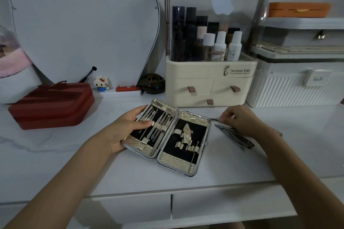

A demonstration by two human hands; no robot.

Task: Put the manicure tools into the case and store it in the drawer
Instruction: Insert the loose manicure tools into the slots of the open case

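The manicure case [166, 136] lies open on the white table [74, 163], near the front edge and just in front of a cream cosmetics organizer [210, 83]. The left hand [123, 128] grasps the left half of the case from its outer side, with the thumb laid across the row of metal tools [158, 122] strapped inside it. The right half holds gold-coloured straps, mostly without tools, and one thin tool [193, 156] near its right rim. Just right of the case, a few loose tools [233, 136] lie on the table, partly under the right wrist. The right hand [237, 118] has its fingers curled down onto a slim metal tool [214, 119] beside the case; it seems to pinch it, though the fingertips are too dim to be sure. A red zipped box [52, 105] sits at the far left, and a white ribbed box [297, 83] stands at the far right. Below the table's front edge are two closed drawers [223, 204].
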